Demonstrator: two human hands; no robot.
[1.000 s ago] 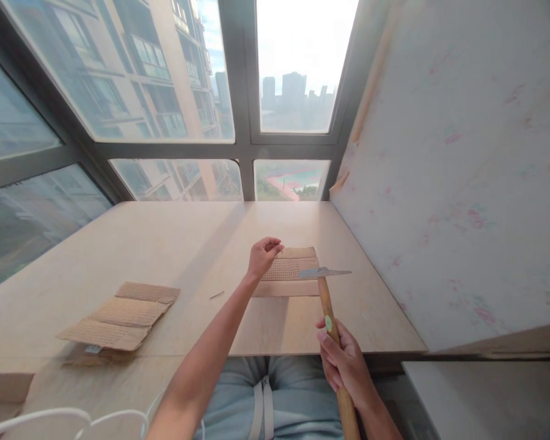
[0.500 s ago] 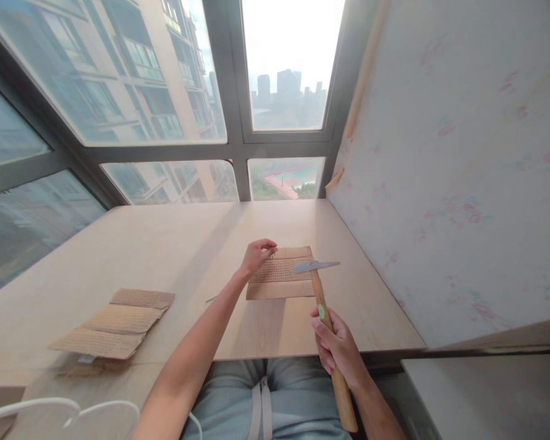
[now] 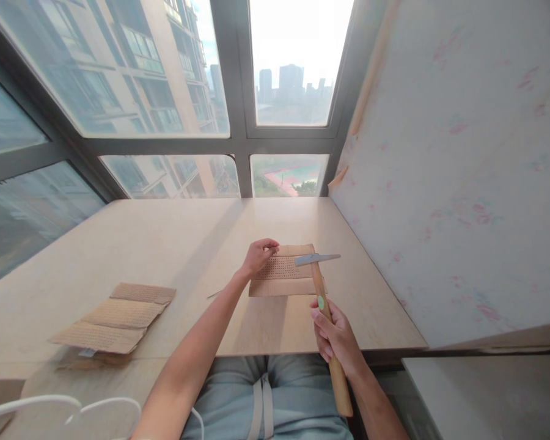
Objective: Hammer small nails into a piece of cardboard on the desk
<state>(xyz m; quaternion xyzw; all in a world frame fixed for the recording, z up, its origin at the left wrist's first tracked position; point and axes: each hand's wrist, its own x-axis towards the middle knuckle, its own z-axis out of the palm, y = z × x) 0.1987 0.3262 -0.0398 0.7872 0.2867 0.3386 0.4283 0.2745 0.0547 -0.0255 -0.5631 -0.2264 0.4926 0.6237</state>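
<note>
My right hand [image 3: 337,335] is wrapped round the wooden handle of a hammer [image 3: 319,282]. Its grey metal head is raised in front of the right part of a cardboard piece [image 3: 282,286], which lies on the wooden tabletop and has rows of small holes along its middle. My left hand [image 3: 260,255] is at the cardboard's upper left, fingers pinched together. Something small and thin shows under the fingertips, too small to name. Beside my left forearm lies a thin stick-like piece [image 3: 214,294].
More hole-marked cardboard [image 3: 119,318] rests on the left of the wooden tabletop [image 3: 178,244]. A white cable [image 3: 105,403] loops at the lower left. Windows [image 3: 293,67] stand behind the table, and a floral-papered wall [image 3: 440,183] borders it on the right.
The hammer has shifted very slightly, its head a little higher in view. My left hand stays pinched at the cardboard. The whole view has moved a little.
</note>
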